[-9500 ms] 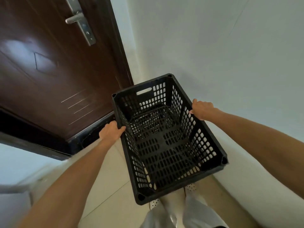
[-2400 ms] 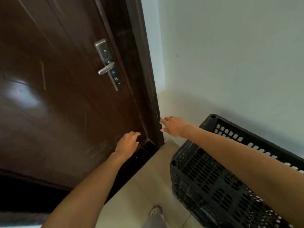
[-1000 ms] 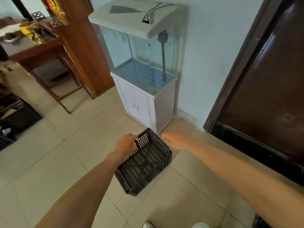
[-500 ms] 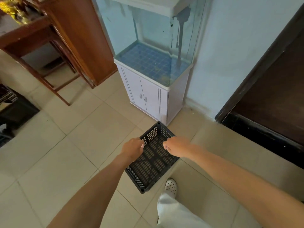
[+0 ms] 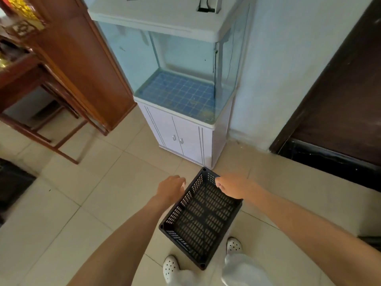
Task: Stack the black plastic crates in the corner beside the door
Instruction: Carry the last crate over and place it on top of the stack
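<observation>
A black plastic crate point(image 5: 203, 219) with perforated walls sits low in front of me, open side up, just above my white shoes. My left hand point(image 5: 172, 188) is curled against the outside of its left long wall near the far end. My right hand point(image 5: 233, 185) is folded over the right long rim opposite. I cannot tell whether the crate rests on the tiles or is lifted a little. The dark wooden door point(image 5: 348, 96) stands at the right; the corner beside it is out of view.
A fish tank on a white cabinet point(image 5: 185, 133) stands right behind the crate against the wall. A wooden cupboard point(image 5: 82, 65) and a wooden table point(image 5: 24, 89) are at the left. Dark crate-like shapes point(image 5: 12, 182) lie at the left edge.
I turned from the door corner toward the fish tank, leaving one crate behind. Both hands reached this second crate and closed on its sides; it now looks nearer to me.
</observation>
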Demonstrator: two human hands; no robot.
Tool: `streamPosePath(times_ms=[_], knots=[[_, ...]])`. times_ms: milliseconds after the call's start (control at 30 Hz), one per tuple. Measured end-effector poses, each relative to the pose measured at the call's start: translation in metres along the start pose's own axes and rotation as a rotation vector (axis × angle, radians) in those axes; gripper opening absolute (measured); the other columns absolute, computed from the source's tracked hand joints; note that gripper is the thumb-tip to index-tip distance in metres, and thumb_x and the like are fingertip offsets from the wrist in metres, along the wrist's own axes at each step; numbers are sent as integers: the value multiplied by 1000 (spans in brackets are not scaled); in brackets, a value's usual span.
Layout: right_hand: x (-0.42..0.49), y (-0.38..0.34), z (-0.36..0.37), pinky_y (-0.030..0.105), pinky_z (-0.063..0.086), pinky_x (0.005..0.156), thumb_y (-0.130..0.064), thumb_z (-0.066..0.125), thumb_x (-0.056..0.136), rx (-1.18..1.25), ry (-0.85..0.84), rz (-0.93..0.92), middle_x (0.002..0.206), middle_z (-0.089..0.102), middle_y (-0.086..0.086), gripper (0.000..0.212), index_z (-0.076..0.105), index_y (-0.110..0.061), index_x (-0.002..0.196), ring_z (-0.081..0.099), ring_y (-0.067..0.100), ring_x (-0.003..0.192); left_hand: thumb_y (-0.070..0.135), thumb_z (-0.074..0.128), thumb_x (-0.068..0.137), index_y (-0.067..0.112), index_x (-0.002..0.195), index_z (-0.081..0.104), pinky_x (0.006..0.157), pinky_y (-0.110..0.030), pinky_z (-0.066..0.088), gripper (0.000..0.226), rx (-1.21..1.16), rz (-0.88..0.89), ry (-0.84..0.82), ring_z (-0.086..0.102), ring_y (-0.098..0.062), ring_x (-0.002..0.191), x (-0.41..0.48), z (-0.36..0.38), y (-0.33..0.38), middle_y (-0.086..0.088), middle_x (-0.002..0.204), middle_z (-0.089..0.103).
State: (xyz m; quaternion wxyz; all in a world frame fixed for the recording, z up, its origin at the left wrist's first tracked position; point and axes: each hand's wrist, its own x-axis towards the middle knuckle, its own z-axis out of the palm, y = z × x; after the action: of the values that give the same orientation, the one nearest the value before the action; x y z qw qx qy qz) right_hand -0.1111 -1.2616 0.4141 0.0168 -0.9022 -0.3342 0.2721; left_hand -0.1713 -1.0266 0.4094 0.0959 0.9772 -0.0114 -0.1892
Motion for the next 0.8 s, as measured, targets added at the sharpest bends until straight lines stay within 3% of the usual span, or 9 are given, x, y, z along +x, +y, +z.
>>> streamPosePath(times_ms=[133, 267, 367, 667, 800], knots=[[-3, -25, 19, 33, 44, 70, -15, 33, 100, 91, 18, 160, 99, 63, 10, 26, 58, -9, 105, 54, 20, 77, 23, 48, 97, 21, 131, 54, 92, -37, 48, 35, 74, 164, -51, 56, -22, 119, 18, -8, -29, -1, 130, 60], [-9, -69, 61, 38, 48, 76, -14, 33, 99, 224, -11, 363, 107, 64, 9, 26, 57, -11, 108, 61, 27, 95, 22, 47, 97, 21, 125, 59, 93, -36, 51, 30, 148, 321, -91, 58, -19, 117, 31, -6, -63, 1, 127, 63], [-10, -97, 88, 39, 48, 77, -14, 36, 98, 294, -21, 463, 108, 64, 11, 24, 57, -10, 108, 60, 26, 91, 21, 47, 97, 20, 120, 62, 92, -35, 50, 28, 180, 395, -113, 58, -18, 115, 30, 2, -87, 2, 124, 64], [-13, -126, 175, 40, 51, 84, -13, 33, 97, 508, -43, 717, 106, 62, 9, 28, 56, -15, 113, 59, 26, 92, 20, 47, 96, 20, 116, 65, 88, -34, 47, 26, 169, 429, -228, 59, -20, 111, 49, 59, -113, 1, 119, 67], [-14, -106, 219, 34, 46, 74, -15, 31, 97, 563, -68, 816, 107, 62, 8, 28, 55, -14, 114, 56, 23, 87, 23, 49, 96, 20, 116, 65, 86, -36, 47, 25, 129, 394, -255, 60, -21, 108, 65, 104, -103, 1, 117, 67]])
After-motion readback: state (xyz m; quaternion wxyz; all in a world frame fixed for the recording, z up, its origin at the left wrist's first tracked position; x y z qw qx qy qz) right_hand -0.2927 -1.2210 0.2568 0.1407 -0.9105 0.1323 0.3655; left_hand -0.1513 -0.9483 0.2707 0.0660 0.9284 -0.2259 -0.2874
